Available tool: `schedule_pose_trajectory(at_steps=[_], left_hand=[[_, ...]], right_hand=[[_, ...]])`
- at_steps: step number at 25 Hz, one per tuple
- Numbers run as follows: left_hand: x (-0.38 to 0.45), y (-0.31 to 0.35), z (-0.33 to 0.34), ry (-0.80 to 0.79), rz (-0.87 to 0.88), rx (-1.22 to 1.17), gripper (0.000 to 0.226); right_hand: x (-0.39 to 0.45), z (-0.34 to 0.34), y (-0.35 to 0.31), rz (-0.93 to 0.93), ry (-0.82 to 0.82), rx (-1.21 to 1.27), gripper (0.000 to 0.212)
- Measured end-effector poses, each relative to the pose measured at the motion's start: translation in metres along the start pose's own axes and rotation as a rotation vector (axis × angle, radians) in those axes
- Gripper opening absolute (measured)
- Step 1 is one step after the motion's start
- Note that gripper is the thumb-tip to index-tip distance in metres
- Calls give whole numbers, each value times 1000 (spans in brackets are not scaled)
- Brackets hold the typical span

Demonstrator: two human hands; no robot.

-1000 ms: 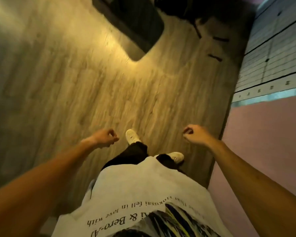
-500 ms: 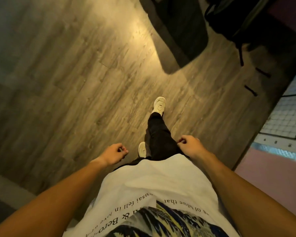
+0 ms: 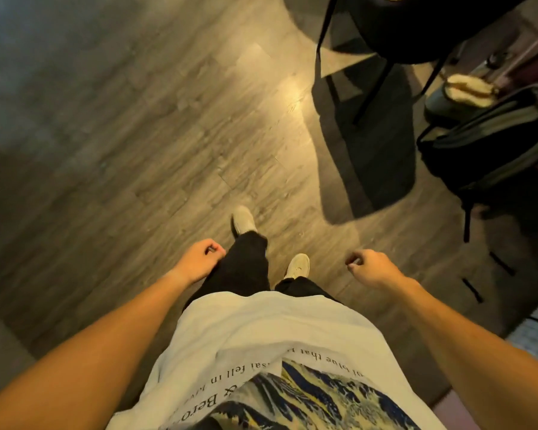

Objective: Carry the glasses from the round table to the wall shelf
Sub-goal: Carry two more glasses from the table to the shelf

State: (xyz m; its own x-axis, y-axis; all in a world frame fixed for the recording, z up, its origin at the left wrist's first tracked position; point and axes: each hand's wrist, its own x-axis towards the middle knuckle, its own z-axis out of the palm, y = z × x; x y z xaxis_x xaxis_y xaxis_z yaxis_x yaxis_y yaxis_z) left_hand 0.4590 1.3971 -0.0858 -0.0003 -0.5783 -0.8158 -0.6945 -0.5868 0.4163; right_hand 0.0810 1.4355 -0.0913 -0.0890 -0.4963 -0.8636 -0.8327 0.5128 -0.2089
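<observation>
We've stepped forward since a moment ago: the dark chair [image 3: 395, 35] has slid nearer, a backpack [image 3: 491, 144] now shows at right, and the tiled strip has dropped almost out of frame. No glasses anywhere in view, no round table, no wall shelf either, so we can't say which way they lie from the fingers or which hand is nearer. We're mid-stride over the wooden floor [image 3: 121, 150], white shoes [image 3: 244, 219] below us. Our left hand [image 3: 198, 263] hangs by the left trouser leg, fingers curled loosely inward, holding nothing. Our right hand [image 3: 373, 268] swings clear of the body, fingers likewise half-curled and empty.
</observation>
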Motion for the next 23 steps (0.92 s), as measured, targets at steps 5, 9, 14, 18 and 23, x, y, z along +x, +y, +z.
schedule_pose_trajectory(at_steps=[5,9,14,18,23], left_hand=[[118,94,-108,-122,35,166,10],[189,179,-207,-89,47,223,12],[281,290,-265,-124,79,296,14],[349,382,-280,-179,66,299,12],[415,525,-308,-177,143,268,12]], right_hand=[[90,-105,-112,-6,98,115,21],[137,-172,-204,13,121,298,13],[212,-275,-272,-35,108,357,13],[279,-372,-299,-43,133,424,11],[340,-517,-312,-57,124,275,12]])
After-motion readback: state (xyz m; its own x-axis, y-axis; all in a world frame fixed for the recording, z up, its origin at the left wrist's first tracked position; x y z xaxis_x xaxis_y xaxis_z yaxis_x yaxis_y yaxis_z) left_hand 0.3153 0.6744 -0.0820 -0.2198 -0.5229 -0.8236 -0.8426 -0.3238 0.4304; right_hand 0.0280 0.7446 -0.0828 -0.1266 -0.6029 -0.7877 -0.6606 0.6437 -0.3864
